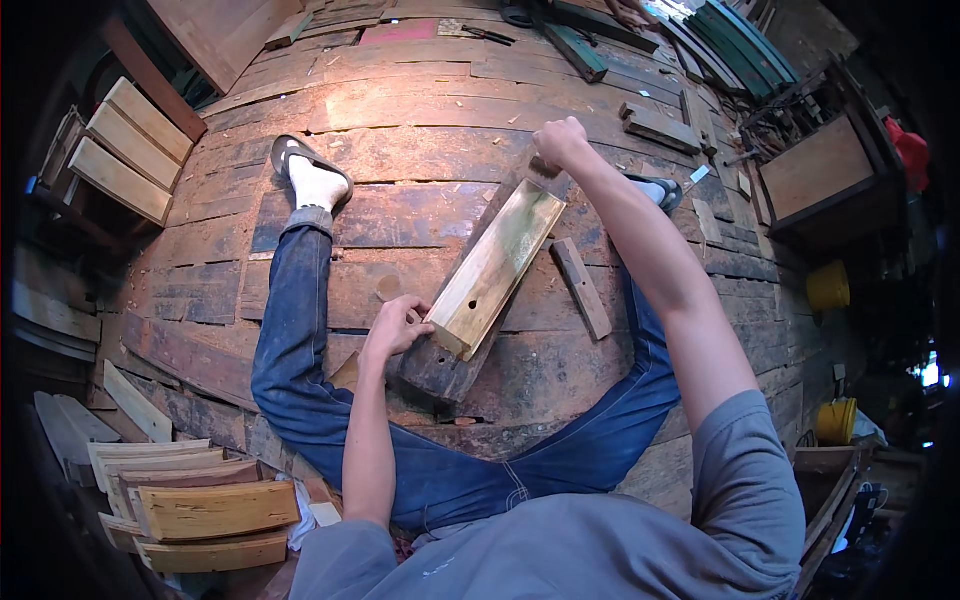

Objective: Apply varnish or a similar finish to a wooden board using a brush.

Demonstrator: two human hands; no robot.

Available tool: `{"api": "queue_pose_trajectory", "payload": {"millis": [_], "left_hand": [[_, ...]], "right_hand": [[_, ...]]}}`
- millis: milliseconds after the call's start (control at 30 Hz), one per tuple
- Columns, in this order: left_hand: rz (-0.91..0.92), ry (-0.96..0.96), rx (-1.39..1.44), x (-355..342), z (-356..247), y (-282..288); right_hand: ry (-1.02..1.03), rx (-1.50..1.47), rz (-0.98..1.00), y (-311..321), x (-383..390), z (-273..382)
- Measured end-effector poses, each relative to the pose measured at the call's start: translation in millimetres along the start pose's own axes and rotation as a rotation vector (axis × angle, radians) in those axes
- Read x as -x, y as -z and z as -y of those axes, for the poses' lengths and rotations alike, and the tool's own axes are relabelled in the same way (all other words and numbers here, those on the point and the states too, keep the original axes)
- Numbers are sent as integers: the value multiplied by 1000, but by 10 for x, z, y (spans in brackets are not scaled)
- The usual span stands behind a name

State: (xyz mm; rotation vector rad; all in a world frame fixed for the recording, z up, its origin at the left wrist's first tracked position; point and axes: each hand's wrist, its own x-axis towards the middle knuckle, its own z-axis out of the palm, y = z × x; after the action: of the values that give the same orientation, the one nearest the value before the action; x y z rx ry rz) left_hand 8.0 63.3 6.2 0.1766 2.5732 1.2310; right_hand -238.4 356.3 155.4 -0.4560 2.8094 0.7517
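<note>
Between my spread legs a pale, trough-like wooden piece [497,268] with a dark round hole near its close end lies along a dark, thick wooden beam [440,375]. My left hand [398,326] pinches the piece's near left corner with thumb and fingers. At the far end my right hand [561,143] is closed in a fist. Just under it shows a small brown block-like thing [543,168], but whether the fist holds it is hidden. A loose dark wooden strip [581,288] rests on the floor to the right of the beam.
Curved wooden boards [218,510] are stacked at the lower left; flat boards [135,150] lean farther up. Wooden offcuts [660,128] and a green beam [575,52] lie at the far right. A wooden cabinet [818,172] and yellow buckets [836,422] line the right side.
</note>
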Motion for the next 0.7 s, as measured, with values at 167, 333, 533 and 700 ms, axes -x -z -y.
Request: {"api": "queue_pose_trajectory", "payload": {"millis": [167,333,533,700], "left_hand": [[19,3,11,-2,4,-4],[9,-6,24,8,-21,4],[10,10,35,17,-65,26],[20,22,47,24,-60,7]], "right_hand": [[124,-9,-21,-218,9,-8],[214,-29,9,-316,136,-234],[257,-156,58,-403,418,-704],[254,-276,44,-417,362,-785]]}}
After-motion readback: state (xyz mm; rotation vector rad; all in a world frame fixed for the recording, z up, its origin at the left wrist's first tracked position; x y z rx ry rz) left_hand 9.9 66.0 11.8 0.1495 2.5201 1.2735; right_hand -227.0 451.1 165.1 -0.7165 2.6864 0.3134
